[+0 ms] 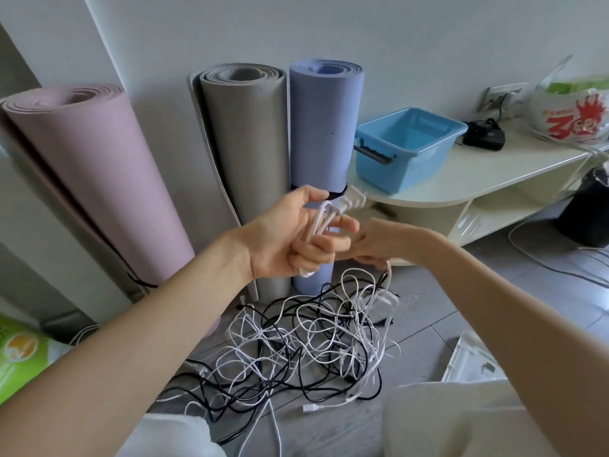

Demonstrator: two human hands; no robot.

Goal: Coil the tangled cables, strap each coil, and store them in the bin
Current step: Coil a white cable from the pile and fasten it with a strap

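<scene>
My left hand [296,232] is raised, palm up, and grips a small white cable coil [324,219] whose loops stick up toward the blue mat. My right hand [382,244] sits just to the right of it, seen from the back, with a white strand running down from its fingers into the tangled cable pile [306,344] of black and white cables on the floor. How the right fingers lie on that strand is hidden. The light blue bin [389,159] stands empty on a low cream shelf unit [487,173] to the right.
Three rolled mats stand against the wall: pink [95,179], grey [247,159], blue [326,127]. A black device [484,136] and a plastic bag [573,117] sit on the shelf. A green pack [19,357] lies at the left, a white tray [471,361] at the right.
</scene>
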